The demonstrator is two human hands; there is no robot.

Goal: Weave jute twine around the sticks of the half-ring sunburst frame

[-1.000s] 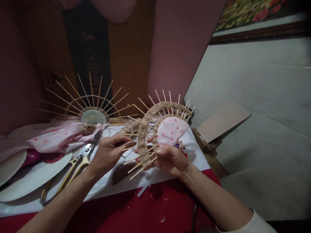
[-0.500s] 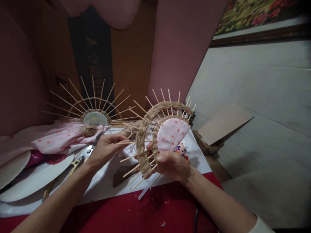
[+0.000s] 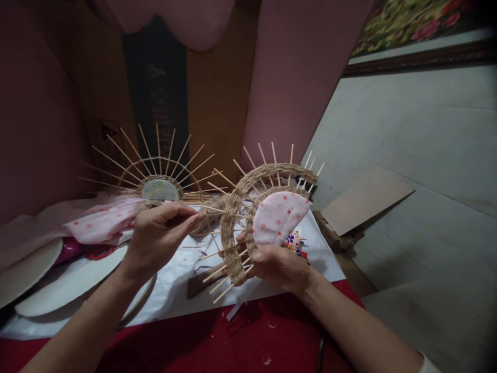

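My right hand [image 3: 283,267] grips the lower edge of a half-round woven piece, thumb in front and fingers behind. It has a pink dotted fabric centre [image 3: 277,217], a twine band [image 3: 232,233] arching around it, and thin wooden sticks fanning outward. My left hand [image 3: 163,238] is closed in a pinch at the outer end of one wooden stick [image 3: 212,209] on its left side. Behind stands a second stick fan [image 3: 159,190] with a pale half-round centre and a thin ring across its sticks. A ball of twine [image 3: 212,212] lies behind the held piece.
Pink dotted cloth [image 3: 97,223] and white oval boards [image 3: 73,282] lie at left. A white sheet [image 3: 171,290] covers part of the red table surface [image 3: 186,344]. A cardboard box [image 3: 217,103] stands behind; a flat brown board [image 3: 367,202] leans at right.
My left hand has shifted up to a higher stick and turned, now hiding the scissors seen before. The view has swung slightly left; my right hand keeps its hold on the woven piece.
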